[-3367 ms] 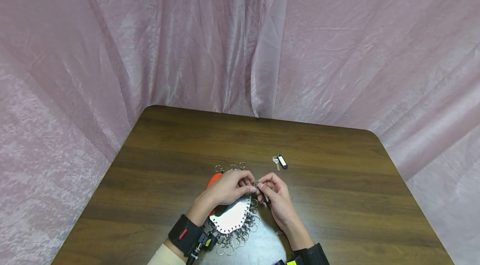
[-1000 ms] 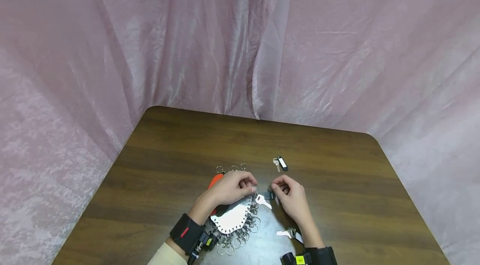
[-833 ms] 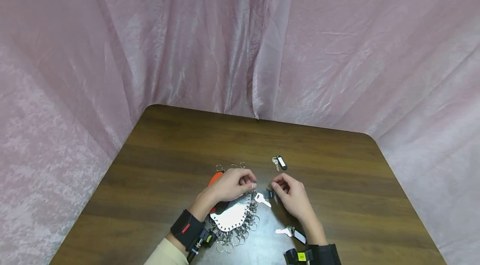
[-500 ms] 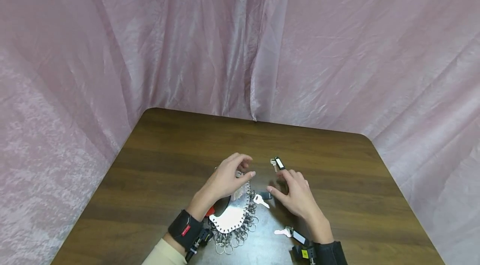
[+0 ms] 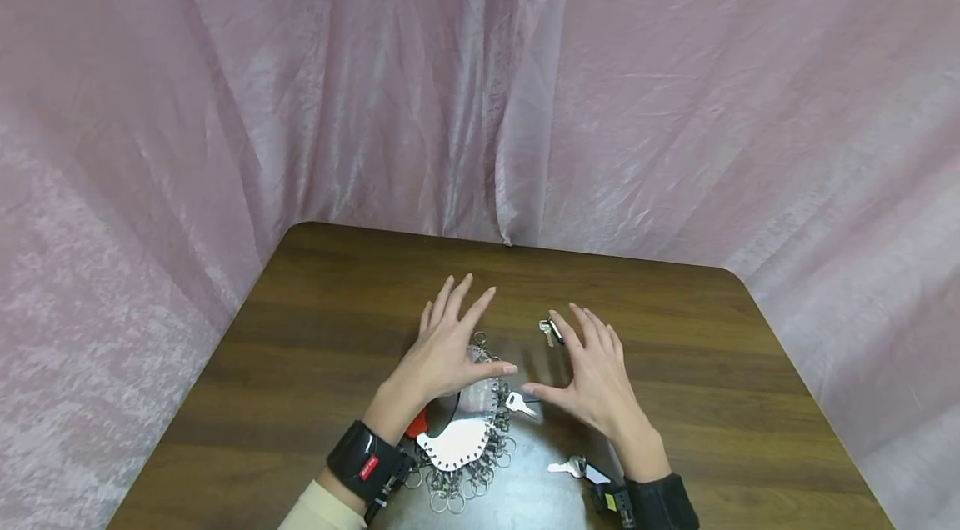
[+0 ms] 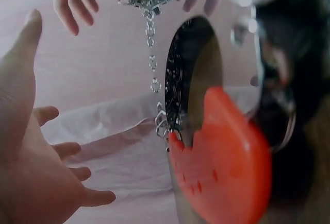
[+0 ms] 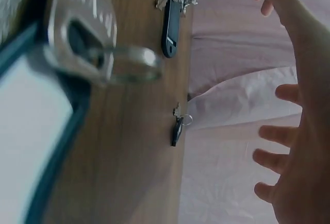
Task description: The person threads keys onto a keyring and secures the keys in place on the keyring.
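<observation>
A shiny metal plate (image 5: 453, 442) lies on the table, its edge lined with small holes, clips and split rings. It has an orange-red part (image 6: 227, 157), large in the left wrist view. My left hand (image 5: 438, 355) is spread above the plate's far side, holding nothing. My right hand (image 5: 596, 384), also spread and holding nothing, hovers to the right. Between the hands, a key (image 5: 519, 403) lies at the plate's right edge; its black tag (image 7: 171, 28) shows in the right wrist view. Near my right wrist lies another key (image 5: 567, 466) with a white-labelled tag (image 5: 597, 474).
Farther back, a third key (image 5: 546, 330) with a dark tag (image 5: 557, 332) lies just beyond my right fingertips, partly covered by them. Brown wooden table (image 5: 360, 272) surrounds everything, and a pink curtain (image 5: 405, 97) hangs behind its far edge.
Both hands worked together at the plate's right edge earlier. The key and tag there have been let go. My fingers have since spread, and both hands have moved forward.
</observation>
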The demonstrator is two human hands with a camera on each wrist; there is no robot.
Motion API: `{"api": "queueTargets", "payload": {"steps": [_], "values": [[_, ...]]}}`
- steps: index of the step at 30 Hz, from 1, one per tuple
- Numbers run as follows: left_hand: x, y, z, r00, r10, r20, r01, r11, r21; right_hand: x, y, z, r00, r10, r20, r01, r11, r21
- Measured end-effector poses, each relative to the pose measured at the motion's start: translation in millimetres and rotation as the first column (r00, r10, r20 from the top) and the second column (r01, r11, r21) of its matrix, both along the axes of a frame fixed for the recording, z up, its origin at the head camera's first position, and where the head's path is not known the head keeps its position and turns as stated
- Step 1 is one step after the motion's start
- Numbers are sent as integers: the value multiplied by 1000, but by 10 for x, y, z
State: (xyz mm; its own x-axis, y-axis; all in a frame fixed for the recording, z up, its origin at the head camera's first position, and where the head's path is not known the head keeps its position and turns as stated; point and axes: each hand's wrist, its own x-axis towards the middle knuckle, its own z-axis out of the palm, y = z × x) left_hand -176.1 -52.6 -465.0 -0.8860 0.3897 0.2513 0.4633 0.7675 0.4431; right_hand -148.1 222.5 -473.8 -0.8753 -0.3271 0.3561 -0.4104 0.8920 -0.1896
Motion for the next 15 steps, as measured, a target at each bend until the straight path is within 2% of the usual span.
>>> {"api": "queueTargets", "payload": {"steps": [9, 15], "values": [[18, -75, -49, 999, 22, 45, -20, 998, -51, -10, -10, 26, 994, -39, 104, 37, 999, 26], [30, -89, -81, 998, 22, 64, -16, 995, -94, -2, 35, 5, 992, -73, 103, 68, 996, 50]]}}
